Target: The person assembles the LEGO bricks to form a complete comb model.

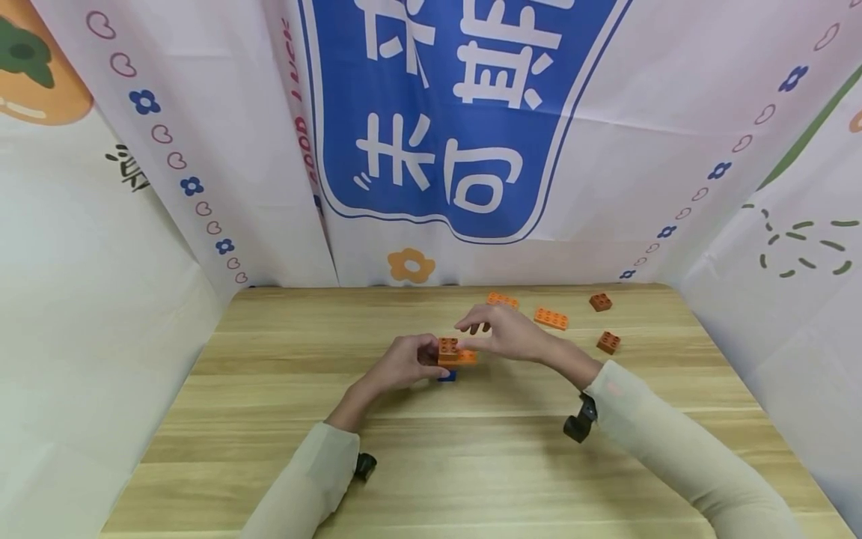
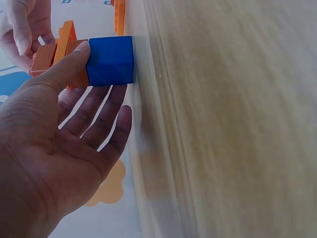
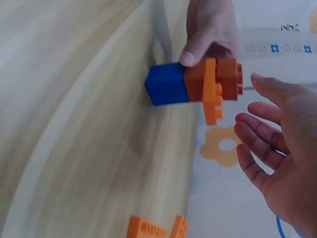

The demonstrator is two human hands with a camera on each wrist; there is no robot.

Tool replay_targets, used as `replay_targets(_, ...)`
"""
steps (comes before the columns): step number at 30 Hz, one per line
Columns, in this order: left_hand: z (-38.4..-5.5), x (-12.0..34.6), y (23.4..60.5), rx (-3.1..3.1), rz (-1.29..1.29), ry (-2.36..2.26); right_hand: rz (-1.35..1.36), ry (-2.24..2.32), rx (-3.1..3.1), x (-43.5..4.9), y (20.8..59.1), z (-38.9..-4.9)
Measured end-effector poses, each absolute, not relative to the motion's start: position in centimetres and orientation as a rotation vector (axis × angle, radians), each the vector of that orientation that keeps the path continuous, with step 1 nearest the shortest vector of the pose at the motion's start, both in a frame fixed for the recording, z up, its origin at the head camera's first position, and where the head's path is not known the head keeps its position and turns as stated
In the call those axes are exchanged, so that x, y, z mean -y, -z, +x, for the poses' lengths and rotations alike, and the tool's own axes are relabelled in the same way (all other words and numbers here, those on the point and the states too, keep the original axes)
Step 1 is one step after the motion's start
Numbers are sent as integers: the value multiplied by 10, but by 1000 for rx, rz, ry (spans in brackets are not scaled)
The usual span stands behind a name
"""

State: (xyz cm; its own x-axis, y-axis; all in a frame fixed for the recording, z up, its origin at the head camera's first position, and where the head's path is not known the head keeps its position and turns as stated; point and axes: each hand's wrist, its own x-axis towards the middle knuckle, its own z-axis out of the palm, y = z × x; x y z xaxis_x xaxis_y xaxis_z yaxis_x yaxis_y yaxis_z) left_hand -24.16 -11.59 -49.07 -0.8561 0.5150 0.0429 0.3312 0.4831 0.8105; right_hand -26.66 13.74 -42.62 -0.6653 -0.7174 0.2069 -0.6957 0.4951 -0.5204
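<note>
While the left hand pinched the brick stack near its blue block, right hand spread at right, steady upright support seemed advisable.

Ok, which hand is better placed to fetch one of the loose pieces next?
Probably the right hand: it holds nothing, and the loose orange plates and brown bricks lie nearer to it. The left hand is occupied, gripping the stack with its thumb against the side.
</note>
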Motion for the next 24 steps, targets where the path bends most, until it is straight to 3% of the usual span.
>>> replay_targets(10,-241,115,489,-2532,706,-1298,-1165,901,-2741,-166,423,-271)
replay_targets(24,-240,113,480,-2540,670,-1257,-1066,844,-2900,-207,451,-283)
